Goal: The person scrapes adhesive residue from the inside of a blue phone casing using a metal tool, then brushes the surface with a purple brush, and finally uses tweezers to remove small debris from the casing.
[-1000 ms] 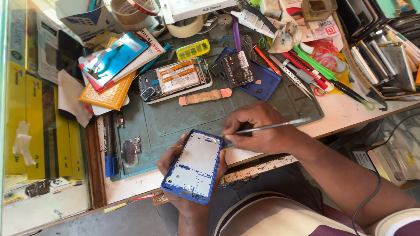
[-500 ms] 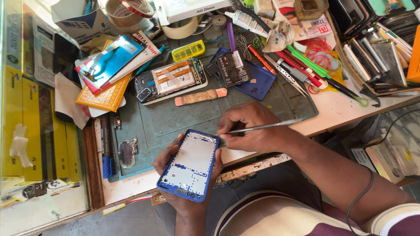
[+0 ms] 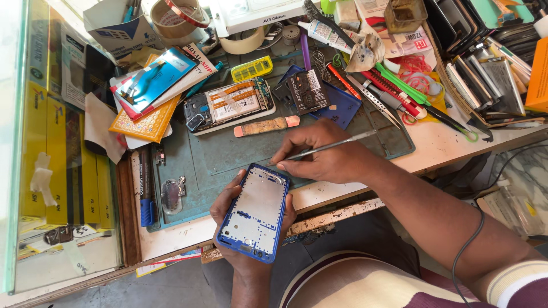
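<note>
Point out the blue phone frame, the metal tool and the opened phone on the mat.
Blue phone frame (image 3: 254, 213), head view: middle of its inner plate.
Metal tool (image 3: 337, 145), head view: middle of the shaft.
Opened phone (image 3: 229, 104), head view: its battery area.

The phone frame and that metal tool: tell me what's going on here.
A person sits at a cluttered repair bench. The left hand holds a blue phone frame, inner side up, just over the table edge. The right hand grips a thin metal tool like a pen, its tip at the frame's top edge. An opened phone with its insides showing lies farther back on the green work mat.
</note>
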